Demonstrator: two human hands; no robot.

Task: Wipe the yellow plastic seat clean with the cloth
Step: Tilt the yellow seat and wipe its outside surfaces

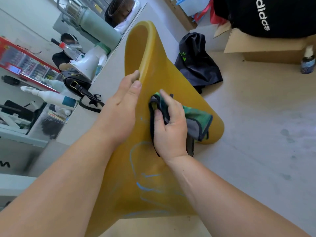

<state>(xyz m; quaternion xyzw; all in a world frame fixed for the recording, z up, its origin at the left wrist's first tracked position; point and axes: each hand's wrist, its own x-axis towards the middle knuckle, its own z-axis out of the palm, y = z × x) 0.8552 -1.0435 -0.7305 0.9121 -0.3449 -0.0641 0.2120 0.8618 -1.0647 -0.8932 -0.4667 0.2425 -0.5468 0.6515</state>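
The yellow plastic seat [157, 65] stands tilted on the floor in the middle of the head view, with blue marks drawn on its lower face. My left hand [123, 103] grips the seat's curved rim, thumb on the near face and fingers wrapped behind the edge. My right hand [169, 127] holds a bunched green, grey and black cloth [198, 122] and presses it against the seat's face, index finger stretched out over the cloth. Part of the cloth trails to the right of the hand.
A black bag [196, 62] lies on the floor behind the seat. A cardboard box [266, 48] and a small bottle [307, 62] stand at the right. At the left are shelves with a spray bottle [51, 98], a black handbag [77, 82] and a seated person [66, 48].
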